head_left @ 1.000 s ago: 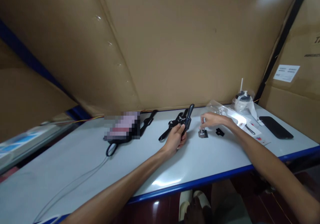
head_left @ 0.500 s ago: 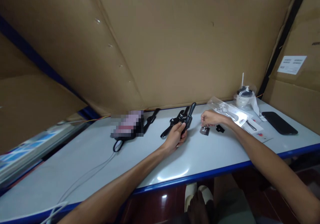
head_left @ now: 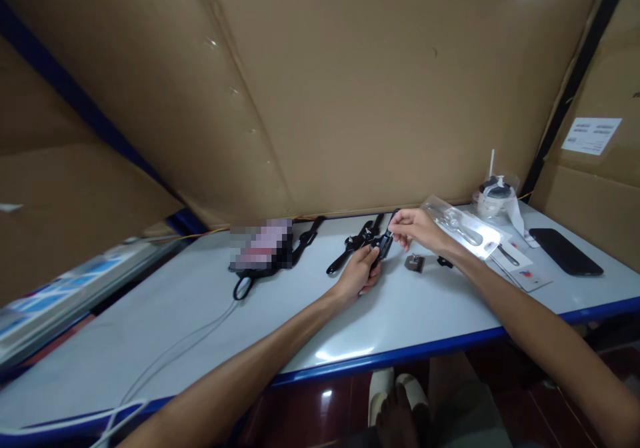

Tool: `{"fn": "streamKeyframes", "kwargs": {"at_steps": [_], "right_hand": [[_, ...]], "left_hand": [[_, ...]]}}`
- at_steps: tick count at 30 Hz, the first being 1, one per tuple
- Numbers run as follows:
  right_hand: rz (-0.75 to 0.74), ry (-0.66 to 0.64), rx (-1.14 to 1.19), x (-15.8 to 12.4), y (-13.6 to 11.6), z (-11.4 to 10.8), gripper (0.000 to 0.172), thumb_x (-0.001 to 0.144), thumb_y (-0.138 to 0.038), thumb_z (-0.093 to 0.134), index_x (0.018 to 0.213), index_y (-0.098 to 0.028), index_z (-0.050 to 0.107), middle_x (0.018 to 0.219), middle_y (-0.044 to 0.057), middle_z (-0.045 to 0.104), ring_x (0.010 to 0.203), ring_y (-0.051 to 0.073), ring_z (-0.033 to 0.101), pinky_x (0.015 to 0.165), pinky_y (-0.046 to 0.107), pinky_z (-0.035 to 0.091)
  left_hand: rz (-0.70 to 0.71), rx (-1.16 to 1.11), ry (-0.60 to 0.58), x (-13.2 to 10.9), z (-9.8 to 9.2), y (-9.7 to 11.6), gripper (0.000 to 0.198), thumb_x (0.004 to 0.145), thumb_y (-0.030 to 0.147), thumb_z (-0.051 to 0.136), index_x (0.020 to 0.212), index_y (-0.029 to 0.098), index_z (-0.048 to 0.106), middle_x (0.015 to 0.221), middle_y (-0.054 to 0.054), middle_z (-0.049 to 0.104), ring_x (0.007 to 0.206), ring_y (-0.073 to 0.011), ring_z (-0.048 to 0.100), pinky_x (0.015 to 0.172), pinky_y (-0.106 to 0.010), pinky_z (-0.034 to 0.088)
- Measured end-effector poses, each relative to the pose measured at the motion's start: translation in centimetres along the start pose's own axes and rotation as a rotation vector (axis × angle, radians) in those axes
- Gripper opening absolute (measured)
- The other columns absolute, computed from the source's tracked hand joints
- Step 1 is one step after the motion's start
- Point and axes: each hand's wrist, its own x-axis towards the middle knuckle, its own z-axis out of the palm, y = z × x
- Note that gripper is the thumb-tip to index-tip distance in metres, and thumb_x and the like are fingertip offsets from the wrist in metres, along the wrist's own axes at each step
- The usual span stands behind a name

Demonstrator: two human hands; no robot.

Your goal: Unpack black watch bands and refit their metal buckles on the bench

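Note:
My left hand (head_left: 357,275) is closed around a black spokeshave (head_left: 384,247), held tilted above the table. My right hand (head_left: 413,228) has its fingertips pinched together at the upper part of that spokeshave; whatever they hold is too small to make out. On the table below my right hand lies a flat metal blade (head_left: 414,263) with small screws on it. Close by, partly behind my right wrist, rests a small black cap piece (head_left: 444,262). A second black spokeshave (head_left: 345,255) lies just beyond my left hand.
Another black handled tool (head_left: 307,238) lies beside a pixelated phone-like device (head_left: 263,248) with a cable. To the right are plastic packaging (head_left: 450,221), printed cards (head_left: 520,268), a bagged cup (head_left: 495,198) and a dark phone (head_left: 565,251). Cardboard (head_left: 350,101) walls the back.
My right hand has left the metal blade on the table and moved left and up to the spokeshave. My left hand keeps its hold. The view has shifted slightly.

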Motion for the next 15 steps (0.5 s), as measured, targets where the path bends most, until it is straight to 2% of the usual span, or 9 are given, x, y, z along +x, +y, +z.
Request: {"fn": "streamKeyframes", "kwargs": {"at_steps": [2, 4, 7, 11, 15], "right_hand": [[-0.074, 0.071, -0.121, 0.0, 0.3, 1.3, 0.012, 0.087, -0.029, 0.067, 0.085, -0.018, 0.061, 0.068, -0.002, 0.064, 0.056, 0.011, 0.056, 0.054, 0.023, 0.046], [-0.182, 0.134, -0.321, -0.1, 0.5, 2.4, 0.007, 0.088, -0.021, 0.066, 0.083, -0.018, 0.062, 0.074, 0.0, 0.066, 0.067, 0.013, 0.059, 0.065, 0.025, 0.047], [-0.301, 0.186, -0.609, -0.2, 0.7, 3.4, 0.011, 0.089, -0.014, 0.068, 0.08, -0.017, 0.064, 0.085, 0.002, 0.068, 0.081, 0.015, 0.06, 0.078, 0.028, 0.044], [-0.326, 0.179, -0.798, -0.5, 0.8, 3.9, 0.009, 0.095, -0.013, 0.065, 0.086, -0.017, 0.064, 0.09, 0.004, 0.067, 0.083, 0.016, 0.058, 0.078, 0.029, 0.041], [-0.46, 0.078, -1.011, -0.8, 1.0, 4.1, 0.012, 0.1, -0.009, 0.054, 0.094, -0.015, 0.064, 0.099, 0.009, 0.065, 0.095, 0.022, 0.057, 0.08, 0.032, 0.042]], "left_hand": [[0.008, 0.021, 0.006, 0.1, 0.1, 0.0, 0.041, 0.089, 0.055, 0.067, 0.086, 0.025, 0.04, 0.053, 0.011, 0.041, 0.034, -0.0049, 0.025, 0.032, -0.016, 0.014], [0.014, 0.045, 0.013, 0.1, 0.2, -0.1, 0.039, 0.091, 0.055, 0.065, 0.085, 0.025, 0.04, 0.053, 0.01, 0.042, 0.034, -0.0051, 0.026, 0.032, -0.016, 0.015], [0.007, 0.072, 0.024, 0.2, 0.2, -0.1, 0.037, 0.093, 0.051, 0.063, 0.085, 0.025, 0.039, 0.054, 0.01, 0.043, 0.034, -0.0051, 0.026, 0.031, -0.016, 0.016], [0.001, 0.069, 0.018, 0.4, 0.1, -0.2, 0.033, 0.094, 0.048, 0.061, 0.085, 0.025, 0.039, 0.054, 0.01, 0.042, 0.033, -0.0051, 0.026, 0.031, -0.016, 0.016], [-0.02, 0.057, -0.014, 0.4, -0.1, -0.1, 0.035, 0.094, 0.047, 0.062, 0.082, 0.024, 0.04, 0.054, 0.009, 0.04, 0.034, -0.0043, 0.026, 0.031, -0.015, 0.015]]}}
